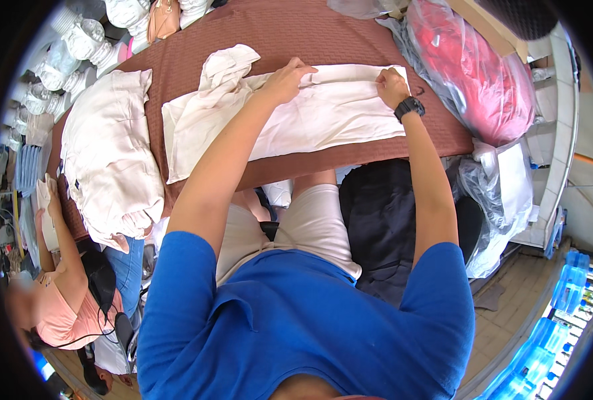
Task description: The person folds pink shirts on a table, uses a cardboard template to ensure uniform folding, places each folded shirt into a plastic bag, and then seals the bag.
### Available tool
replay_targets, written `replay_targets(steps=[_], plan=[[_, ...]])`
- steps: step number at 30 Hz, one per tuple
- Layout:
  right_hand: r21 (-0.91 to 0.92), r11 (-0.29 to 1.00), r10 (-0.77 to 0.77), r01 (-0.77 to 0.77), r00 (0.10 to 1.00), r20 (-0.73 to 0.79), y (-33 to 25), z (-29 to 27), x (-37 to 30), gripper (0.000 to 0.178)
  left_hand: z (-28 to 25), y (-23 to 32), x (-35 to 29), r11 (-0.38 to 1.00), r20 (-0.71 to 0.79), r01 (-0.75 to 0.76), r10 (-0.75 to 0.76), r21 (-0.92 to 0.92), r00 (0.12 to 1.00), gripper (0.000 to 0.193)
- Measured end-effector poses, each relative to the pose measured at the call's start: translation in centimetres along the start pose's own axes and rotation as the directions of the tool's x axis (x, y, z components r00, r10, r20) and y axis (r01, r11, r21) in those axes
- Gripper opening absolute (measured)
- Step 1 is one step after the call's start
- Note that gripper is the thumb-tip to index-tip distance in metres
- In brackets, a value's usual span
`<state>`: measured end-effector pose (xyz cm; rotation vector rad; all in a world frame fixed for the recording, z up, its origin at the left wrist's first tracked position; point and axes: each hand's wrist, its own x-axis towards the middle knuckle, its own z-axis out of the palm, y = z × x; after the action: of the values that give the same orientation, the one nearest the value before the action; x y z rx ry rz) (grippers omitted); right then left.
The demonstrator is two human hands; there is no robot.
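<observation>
A cream cloth garment (330, 115) lies folded into a long strip across the brown-covered table (270, 33). Its far left part is bunched into a crumpled heap (228, 67). My left hand (288, 80) is at the strip's far edge near the middle, thumb and fingers closed on the fabric. At the far right corner, my right hand (392, 88) pinches the same edge, with a black watch on the wrist. Several shallow wrinkles run along the strip between my hands. The cloth's near edge lies along the table's front edge.
A stack of cream garments (110, 147) stands on the table's left. Red clothing in a clear plastic bag (473, 73) sits at the right. Another person (76, 293) works at the left, holding a pale cloth. White wrapped bundles (83, 39) fill the far left.
</observation>
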<state>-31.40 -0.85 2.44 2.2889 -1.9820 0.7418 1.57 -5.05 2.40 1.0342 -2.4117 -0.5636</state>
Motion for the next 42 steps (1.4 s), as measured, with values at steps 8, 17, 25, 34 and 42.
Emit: replay_targets(steps=[8, 17, 25, 34, 42], plan=[[0.326, 0.945, 0.085, -0.014, 0.975, -0.205, -0.8, -0.3, -3.8, 0.013, 0.5, 2.5, 3.0, 0.999, -0.008, -0.003, 0.003, 0.048, 1.0, 0.014], [0.267, 0.959, 0.16, -0.096, 0.96, -0.229, -0.4, -0.3, -2.3, 0.017, 1.1, 3.0, 1.2, 0.962, 0.041, 0.115, -0.129, 0.249, 0.991, 0.016], [-0.042, 0.983, 0.165, -0.18, 0.959, -0.232, -0.9, 2.0, -0.5, 0.02, -0.2, 1.1, 0.1, 0.969, 0.084, 0.246, -0.248, 0.033, 0.965, 0.024], [-0.175, 0.945, 0.257, -0.277, 0.958, -0.129, -2.3, 3.0, -2.7, 0.055, 0.5, 0.8, -2.8, 0.996, -0.201, 0.042, -0.027, 0.075, 0.979, 0.023], [-0.347, 0.915, 0.174, -0.206, 0.977, -0.121, -0.2, 1.0, -1.0, 0.039, 0.7, 0.7, -3.2, 1.0, -0.251, 0.015, -0.008, 0.027, 0.968, 0.022]])
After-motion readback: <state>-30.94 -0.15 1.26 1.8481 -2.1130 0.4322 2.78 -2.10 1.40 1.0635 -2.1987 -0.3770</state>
